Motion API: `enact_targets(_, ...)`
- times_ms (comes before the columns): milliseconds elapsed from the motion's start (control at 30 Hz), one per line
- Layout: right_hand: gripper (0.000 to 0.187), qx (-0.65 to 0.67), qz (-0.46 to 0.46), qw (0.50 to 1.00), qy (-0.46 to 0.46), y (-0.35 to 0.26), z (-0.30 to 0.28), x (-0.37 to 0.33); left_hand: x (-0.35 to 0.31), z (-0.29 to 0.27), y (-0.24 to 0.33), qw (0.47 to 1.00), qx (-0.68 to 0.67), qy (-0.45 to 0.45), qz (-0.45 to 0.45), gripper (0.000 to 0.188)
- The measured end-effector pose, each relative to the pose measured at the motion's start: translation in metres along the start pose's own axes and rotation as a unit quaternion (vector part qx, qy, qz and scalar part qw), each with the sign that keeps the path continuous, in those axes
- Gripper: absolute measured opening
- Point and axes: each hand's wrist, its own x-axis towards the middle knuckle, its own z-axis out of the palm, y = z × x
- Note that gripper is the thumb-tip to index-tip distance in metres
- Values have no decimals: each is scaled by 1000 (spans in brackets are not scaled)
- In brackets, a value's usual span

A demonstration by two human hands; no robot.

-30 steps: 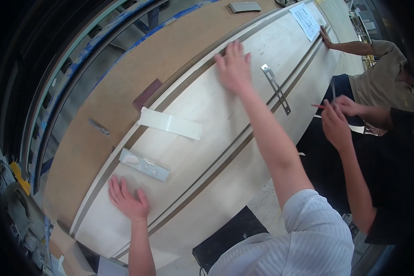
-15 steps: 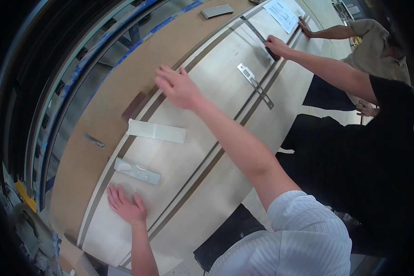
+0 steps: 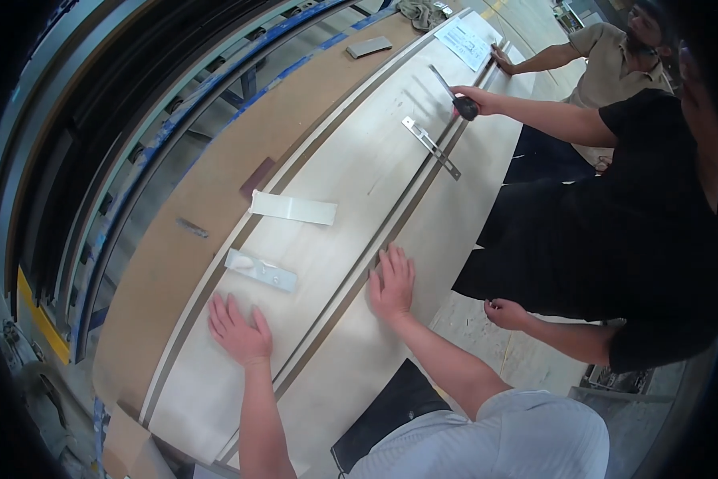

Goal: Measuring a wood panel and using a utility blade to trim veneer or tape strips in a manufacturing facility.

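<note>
A long pale panel [image 3: 335, 172] lies in front of me, with a second pale panel [image 3: 443, 211] along its near side and dark strips at their edges. My left hand [image 3: 241, 329] rests flat on the first panel, its fingers spread. Just beyond its fingertips lies a small light plate with white putty-like lumps [image 3: 261, 271], and farther up a plain whitish strip [image 3: 295, 209]. My right hand [image 3: 391, 286] lies with fingers stretched out at the dark strip on the second panel. Neither hand holds anything. A slotted metal plate [image 3: 431, 148] lies across the seam.
On the right, a co-worker in black holds a black tool with a thin blade [image 3: 464, 108] over the panels. Another person's hand [image 3: 500, 61] touches the far end by a printed sheet [image 3: 463, 46]. A maroon block [image 3: 257, 177] sits on the brown board [image 3: 155, 279]; blue rails stand beyond.
My right hand has come back from the panel's far edge to the dark strip nearer me. My left hand stays flat on the panel. The co-worker's tool has turned.
</note>
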Motion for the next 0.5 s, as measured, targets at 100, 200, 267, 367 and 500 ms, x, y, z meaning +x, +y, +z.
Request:
enact_targets(100,54,-30,13,999,7,-7,0,3,-2,-2,1,1000,-2,5,2,56)
enact_targets(200,54,-34,16,999,14,-7,1,1,-2,-3,2,1000,-1,10,-2,55)
enact_targets(267,55,-35,17,999,10,-8,2,0,-4,-3,2,1000,8,13,-7,56)
enact_targets(367,55,-30,15,999,17,-8,-1,0,-4,-4,2,1000,4,9,-4,56)
enact_targets(500,55,-27,13,999,23,-11,-4,2,-4,-4,2,1000,7,9,-1,56)
